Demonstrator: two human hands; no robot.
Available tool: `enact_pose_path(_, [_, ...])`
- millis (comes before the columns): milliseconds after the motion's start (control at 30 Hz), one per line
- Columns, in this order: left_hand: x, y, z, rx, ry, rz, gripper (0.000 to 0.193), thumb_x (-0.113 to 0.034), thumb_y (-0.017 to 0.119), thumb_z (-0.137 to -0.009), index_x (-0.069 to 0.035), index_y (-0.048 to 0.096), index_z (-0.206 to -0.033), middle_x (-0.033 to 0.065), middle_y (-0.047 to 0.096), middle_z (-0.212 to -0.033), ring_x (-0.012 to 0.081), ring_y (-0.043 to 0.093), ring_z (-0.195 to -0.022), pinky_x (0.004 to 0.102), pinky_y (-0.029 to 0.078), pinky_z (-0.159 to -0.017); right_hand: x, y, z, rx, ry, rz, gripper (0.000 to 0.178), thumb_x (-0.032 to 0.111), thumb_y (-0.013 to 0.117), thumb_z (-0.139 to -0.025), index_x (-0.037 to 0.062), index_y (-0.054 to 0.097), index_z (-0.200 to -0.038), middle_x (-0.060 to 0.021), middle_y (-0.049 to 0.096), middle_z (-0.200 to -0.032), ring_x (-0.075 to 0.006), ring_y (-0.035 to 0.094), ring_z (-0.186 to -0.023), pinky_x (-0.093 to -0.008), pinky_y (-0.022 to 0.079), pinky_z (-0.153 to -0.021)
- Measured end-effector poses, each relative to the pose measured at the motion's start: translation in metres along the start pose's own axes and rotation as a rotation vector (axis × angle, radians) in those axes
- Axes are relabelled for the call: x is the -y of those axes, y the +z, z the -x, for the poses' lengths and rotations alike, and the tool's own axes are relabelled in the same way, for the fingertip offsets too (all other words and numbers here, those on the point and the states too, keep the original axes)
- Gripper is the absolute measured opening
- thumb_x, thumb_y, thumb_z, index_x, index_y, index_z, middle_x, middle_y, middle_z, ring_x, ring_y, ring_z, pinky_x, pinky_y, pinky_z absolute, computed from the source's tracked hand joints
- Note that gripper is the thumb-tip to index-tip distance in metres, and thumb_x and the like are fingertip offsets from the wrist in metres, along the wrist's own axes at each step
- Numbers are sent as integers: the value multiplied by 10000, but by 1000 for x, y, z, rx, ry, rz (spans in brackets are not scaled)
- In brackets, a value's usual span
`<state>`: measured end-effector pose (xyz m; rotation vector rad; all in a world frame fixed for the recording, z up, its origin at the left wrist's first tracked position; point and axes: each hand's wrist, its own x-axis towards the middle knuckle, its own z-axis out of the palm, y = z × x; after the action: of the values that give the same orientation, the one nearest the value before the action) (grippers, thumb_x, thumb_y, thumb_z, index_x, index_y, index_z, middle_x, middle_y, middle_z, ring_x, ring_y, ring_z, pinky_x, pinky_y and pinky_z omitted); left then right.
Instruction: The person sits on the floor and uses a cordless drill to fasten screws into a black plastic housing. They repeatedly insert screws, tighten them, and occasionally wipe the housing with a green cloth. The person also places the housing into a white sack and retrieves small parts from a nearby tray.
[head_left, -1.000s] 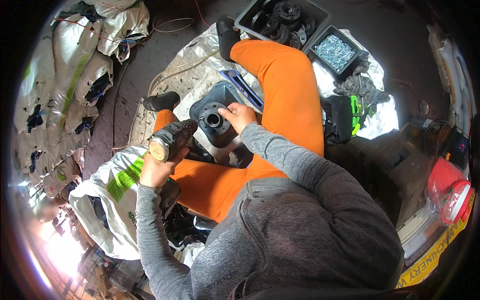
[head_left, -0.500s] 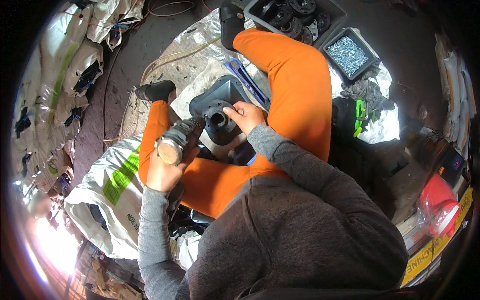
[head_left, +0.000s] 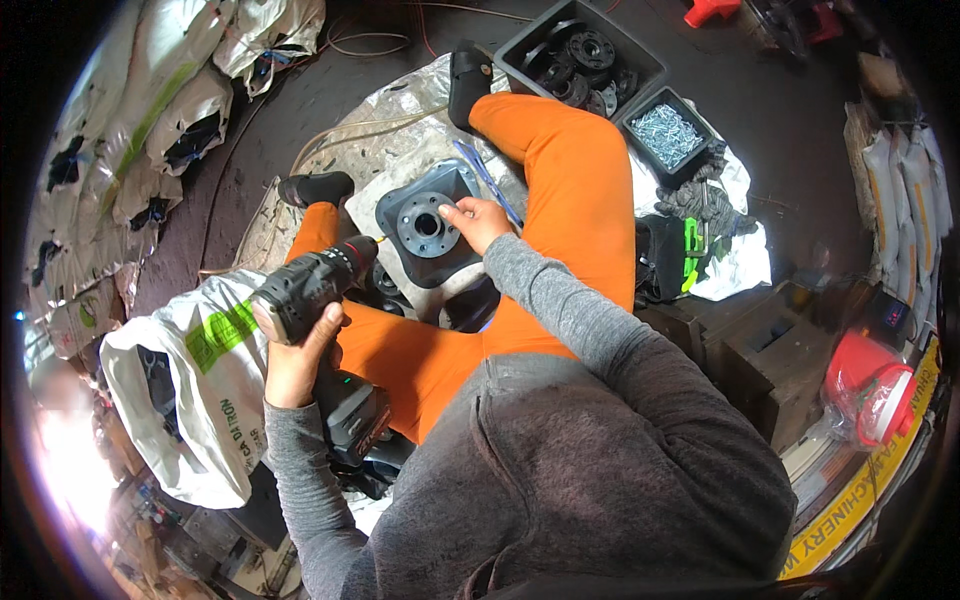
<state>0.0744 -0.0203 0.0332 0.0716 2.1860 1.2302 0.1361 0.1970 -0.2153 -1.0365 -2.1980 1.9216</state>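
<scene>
My left hand [head_left: 295,368] is wrapped round the grip of a black cordless drill [head_left: 312,285]. The drill lies level, its yellow-tipped bit pointing at the edge of a grey round flange [head_left: 408,228]. This flange has a central hole and a ring of small holes. Beneath it sits a dark, square-cornered flared base [head_left: 455,182], between my legs. My right hand [head_left: 482,222] has thumb and finger pinched together at the flange's right rim; whatever is between them is too small to make out. The bit appears close to the flange, but contact cannot be told.
Beyond my right knee stand a grey crate [head_left: 645,68] of black flanges and a small bin [head_left: 688,172] of silver screws. Dark gloves [head_left: 695,205] and a green-handled tool [head_left: 691,250] lie nearby. A blue tool [head_left: 487,182] rests past the base; white sacks [head_left: 165,400] sit left.
The drill has swung from pointing up toward my head to lying level, its bit toward the flange. My right hand stays at the flange's rim. The whole view has shifted slightly.
</scene>
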Motion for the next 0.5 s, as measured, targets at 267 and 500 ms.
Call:
enact_pose_path(267, [79,27,61,161,250,-453,653,-172,763,-737,-68,490,-1321,165,642,-1136,287,649,-1027,353,513,-853,-17,21,-26,71,-5,-237,360,352,687,-862,-7,684,-841,15,630,-731,-76,538,-705,-250,440,-688])
enact_pose_path(500, [111,35,79,72,164,-460,648,-83,711,-721,-67,478,-1326,186,639,-1126,337,643,-1003,363,518,-847,-8,23,-29,93,127,-442,370,377,676,-860,8,686,-844,-8,626,-727,-90,523,-684,-254,427,-666])
